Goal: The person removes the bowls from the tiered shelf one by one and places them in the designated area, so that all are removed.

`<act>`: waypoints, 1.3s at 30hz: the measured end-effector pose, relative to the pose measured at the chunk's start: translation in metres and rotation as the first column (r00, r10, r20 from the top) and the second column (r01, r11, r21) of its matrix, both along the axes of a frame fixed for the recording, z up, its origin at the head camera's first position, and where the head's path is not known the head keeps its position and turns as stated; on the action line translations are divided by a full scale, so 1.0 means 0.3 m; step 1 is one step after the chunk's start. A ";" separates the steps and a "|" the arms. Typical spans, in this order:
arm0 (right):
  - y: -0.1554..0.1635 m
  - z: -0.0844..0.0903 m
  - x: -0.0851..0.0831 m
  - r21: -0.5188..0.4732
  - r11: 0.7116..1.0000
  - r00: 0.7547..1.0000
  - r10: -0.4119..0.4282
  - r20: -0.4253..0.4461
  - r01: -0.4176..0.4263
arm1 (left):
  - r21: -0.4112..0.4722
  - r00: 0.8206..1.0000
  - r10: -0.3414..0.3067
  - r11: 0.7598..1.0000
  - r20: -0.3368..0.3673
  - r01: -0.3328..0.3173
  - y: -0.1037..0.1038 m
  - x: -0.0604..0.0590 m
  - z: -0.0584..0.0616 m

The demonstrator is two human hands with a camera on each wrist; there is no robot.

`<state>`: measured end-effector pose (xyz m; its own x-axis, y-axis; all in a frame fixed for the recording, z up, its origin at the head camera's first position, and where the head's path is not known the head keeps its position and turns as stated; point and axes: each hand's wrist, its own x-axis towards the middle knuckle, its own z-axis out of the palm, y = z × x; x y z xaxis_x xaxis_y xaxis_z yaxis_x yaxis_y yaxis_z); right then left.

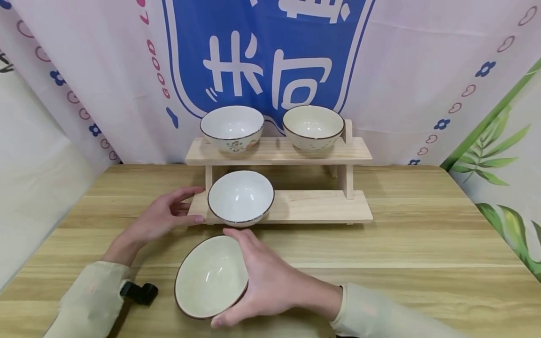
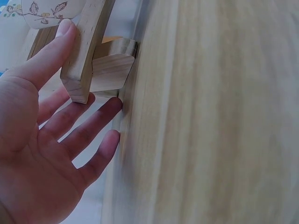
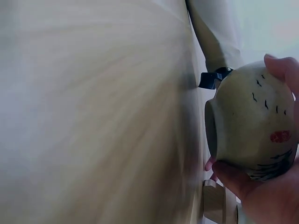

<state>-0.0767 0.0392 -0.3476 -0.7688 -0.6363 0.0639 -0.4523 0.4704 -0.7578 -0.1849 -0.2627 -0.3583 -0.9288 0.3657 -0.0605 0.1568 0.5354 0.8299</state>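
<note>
My right hand (image 1: pixel 274 286) grips a cream bowl (image 1: pixel 209 279) with a dark rim, thumb and fingers on opposite sides. Tilted toward the head camera, it is above the table in front of a two-tier wooden stand (image 1: pixel 317 206). Its outside (image 3: pixel 252 116) shows black marks and a red patch in the right wrist view. My left hand (image 1: pixel 158 218) holds the left end of the stand's lower shelf, its thumb (image 2: pixel 51 58) on one side and fingers on the other. Close by, a white bowl (image 1: pixel 241 197) sits on that shelf.
On the upper shelf stand a floral white bowl (image 1: pixel 232 124) at left and a cream bowl (image 1: pixel 313 124) at right. The wooden table (image 1: pixel 422 225) extends to both sides. A printed curtain (image 1: pixel 393 70) hangs behind. A black device (image 1: pixel 141 293) is at my left wrist.
</note>
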 end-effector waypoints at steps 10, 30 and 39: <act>-0.041 -0.011 -0.011 0.015 0.999 0.999 -0.040 0.032 0.040 | -0.002 1.000 -0.002 1.000 0.002 0.002 0.000 0.000 0.001; -0.055 -0.005 -0.022 0.054 0.996 0.987 -0.074 0.143 0.067 | -0.006 1.000 0.000 1.000 -0.005 0.000 0.002 -0.003 0.007; -0.020 0.012 -0.020 0.053 0.998 0.992 -0.038 0.120 0.031 | -0.011 1.000 -0.002 1.000 -0.010 0.002 -0.002 0.004 0.008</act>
<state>-0.0828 0.0332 -0.3440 -0.7905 -0.6093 -0.0623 -0.3418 0.5234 -0.7805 -0.1838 -0.2635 -0.3559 -0.9285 0.3673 -0.0556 0.1659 0.5440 0.8225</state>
